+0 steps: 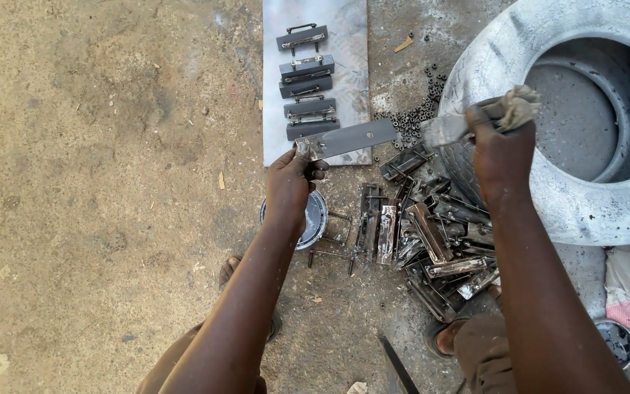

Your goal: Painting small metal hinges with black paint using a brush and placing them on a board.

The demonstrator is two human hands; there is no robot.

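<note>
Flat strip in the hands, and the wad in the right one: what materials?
Flat grey strip with a hole: looks like metal, dull silvery coat, thin and rigid between the left hand and right hand. Crumpled beige wad: probably cloth, soft folds, grimy; cannot rule out paper.

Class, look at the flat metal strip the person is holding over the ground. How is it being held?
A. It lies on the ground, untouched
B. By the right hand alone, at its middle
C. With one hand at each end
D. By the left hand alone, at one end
C: the left hand pinches one end of the flat metal strip, and the right hand grips the other end through a grey rag.
</note>
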